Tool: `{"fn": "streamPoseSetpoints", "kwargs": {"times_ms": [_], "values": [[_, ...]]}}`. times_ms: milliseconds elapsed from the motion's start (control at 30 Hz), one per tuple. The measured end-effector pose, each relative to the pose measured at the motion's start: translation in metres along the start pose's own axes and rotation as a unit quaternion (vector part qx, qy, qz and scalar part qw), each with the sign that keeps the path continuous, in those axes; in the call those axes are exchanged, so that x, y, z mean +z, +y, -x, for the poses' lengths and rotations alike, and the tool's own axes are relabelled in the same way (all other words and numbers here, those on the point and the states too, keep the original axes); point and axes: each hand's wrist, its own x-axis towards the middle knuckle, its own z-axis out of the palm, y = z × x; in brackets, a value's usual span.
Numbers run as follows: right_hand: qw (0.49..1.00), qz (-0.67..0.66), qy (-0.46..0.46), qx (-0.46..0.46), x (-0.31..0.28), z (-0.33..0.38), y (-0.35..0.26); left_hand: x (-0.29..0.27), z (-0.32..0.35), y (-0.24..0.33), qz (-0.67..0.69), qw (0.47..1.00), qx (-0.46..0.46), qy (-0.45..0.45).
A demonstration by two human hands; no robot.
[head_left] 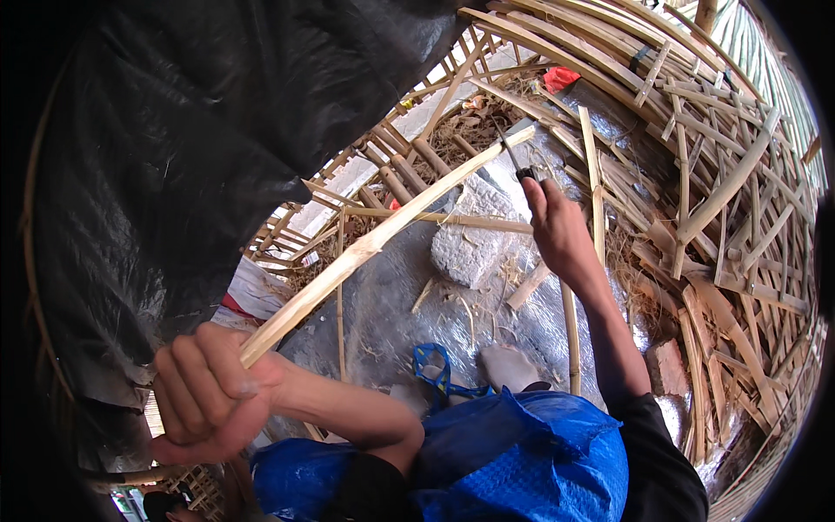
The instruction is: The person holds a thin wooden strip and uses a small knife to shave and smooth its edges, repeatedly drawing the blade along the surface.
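Note:
My left hand (213,391) is closed around the lower end of a long, pale bamboo strip (374,239). The strip slants up and away to the right, with a rough, notched spot midway along it. In my right hand (561,230) is a knife (511,152) with a dark handle and a thin blade. Its blade lies against the strip near the far end. Under that far part sits a whitish, rough stone block (474,235), with thin shavings around it. A blue plastic sheet (522,452) covers my lap.
Bamboo strips and slats (739,183) are heaped at the right. Black plastic sheeting (174,157) hangs at the left. A silvery sheet (391,304) covers the ground. Beyond it stands a bamboo lattice (409,165). Part of another person (170,506) shows at the lower left.

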Motion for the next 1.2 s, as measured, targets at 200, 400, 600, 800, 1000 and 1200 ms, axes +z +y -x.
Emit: {"fn": "streamPoseSetpoints", "kwargs": {"times_ms": [200,400,600,800,1000,1200], "values": [[0.968,-0.069,-0.222,-0.094,-0.007,0.068,-0.063,0.007,0.007,-0.037,0.016,0.978,-0.083,-0.188],[0.993,0.034,-0.113,-0.018,-0.006,0.012,-0.003,0.024,0.014,-0.026,0.010,0.986,-0.099,-0.134],[0.977,-0.046,-0.200,-0.061,-0.006,0.055,-0.027,0.030,0.009,-0.051,0.049,0.947,-0.141,-0.286],[0.979,-0.073,-0.192,-0.024,-0.011,0.048,-0.010,0.032,0.011,-0.067,0.129,0.940,-0.154,-0.277],[0.946,-0.195,-0.258,0.021,0.009,0.062,-0.014,-0.004,0.013,-0.105,0.154,0.929,-0.262,-0.213],[0.880,-0.391,-0.233,0.139,0.018,0.072,-0.016,-0.003,0.021,-0.133,0.109,0.949,-0.290,-0.066]]}}
